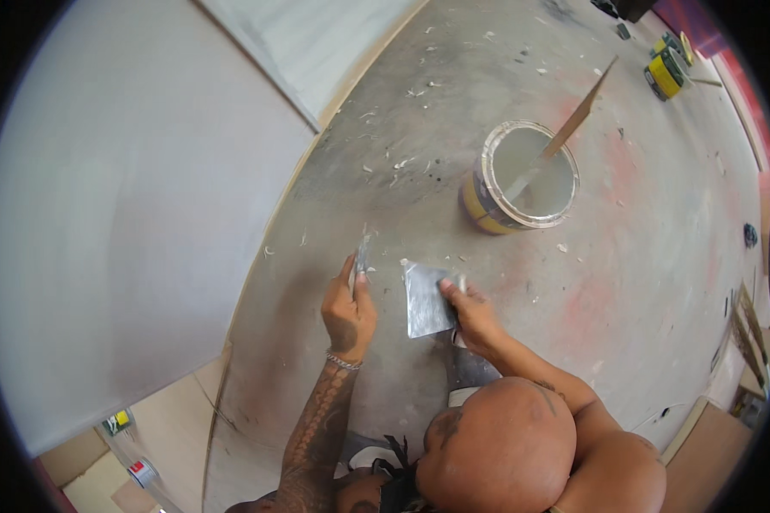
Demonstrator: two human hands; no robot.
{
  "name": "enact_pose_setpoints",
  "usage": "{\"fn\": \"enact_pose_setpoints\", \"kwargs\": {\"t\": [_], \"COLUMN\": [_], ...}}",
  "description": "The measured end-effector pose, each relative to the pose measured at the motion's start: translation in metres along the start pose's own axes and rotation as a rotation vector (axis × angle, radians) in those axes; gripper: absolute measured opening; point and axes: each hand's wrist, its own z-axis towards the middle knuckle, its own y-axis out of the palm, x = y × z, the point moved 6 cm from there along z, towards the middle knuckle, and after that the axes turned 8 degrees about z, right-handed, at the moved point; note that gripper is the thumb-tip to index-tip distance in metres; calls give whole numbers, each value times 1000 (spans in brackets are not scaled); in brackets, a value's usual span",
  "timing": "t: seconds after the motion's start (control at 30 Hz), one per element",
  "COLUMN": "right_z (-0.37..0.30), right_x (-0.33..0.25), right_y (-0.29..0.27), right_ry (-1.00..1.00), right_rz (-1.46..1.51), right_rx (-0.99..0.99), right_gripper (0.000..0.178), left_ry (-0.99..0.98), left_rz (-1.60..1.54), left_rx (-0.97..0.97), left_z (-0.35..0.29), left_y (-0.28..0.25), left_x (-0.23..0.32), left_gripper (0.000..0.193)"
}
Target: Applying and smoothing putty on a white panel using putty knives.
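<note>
My left hand (348, 315), with a chain bracelet at its wrist, grips a narrow metal scraper (361, 256) seen nearly edge-on, whitish residue at its tip. To the right of it, my right hand (477, 318) is closed around a broad, flat metal scraper (428, 301), its thumb pressed on the smeared face. The two tools are apart, above the floor. Beyond my right hand an open paint can (481, 203) with a crusted rim stands on the floor. A flat wooden stick (580, 113) leans out of it, its lower end inside.
A large pale panel (171, 197) fills the left side, with another white panel (316, 43) behind it. Scraps litter the stained grey floor (402, 197). Smaller cans (666, 73) stand at the far right. Two containers (142, 470) lie at the lower left.
</note>
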Motion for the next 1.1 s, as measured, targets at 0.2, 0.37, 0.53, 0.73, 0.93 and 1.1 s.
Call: {"fn": "enact_pose_setpoints", "kwargs": {"t": [0.2, 0.37, 0.53, 0.73, 0.93, 1.1], "right_z": [-26, -13, -14, -75, -152, -109], "right_x": [-72, -22, -52, -96, -251, -341], "right_y": [14, 29, 15, 18, -83, -71], "right_ry": [-679, -650, -676, -856, -1132, -873], "right_rz": [-628, -953, -845, -807, -478, -900], "right_rx": [361, -190, 145, -238, 185, 490], "right_gripper": [28, 21, 18, 29, 21, 41], "left_ry": [445, -217, 48, -341, -26, 89], "left_rz": [10, -252, -124, -332, -152, -267], "left_rx": [-128, -265, -287, -248, -426, -493], "left_z": [-21, -1, -12, -4, 12, 14], "left_y": [9, 22, 13, 27, 39, 55], "left_x": [53, -20, 21, -34, 32, 84], "left_gripper": [39, 41, 41, 32, 21, 20]}}
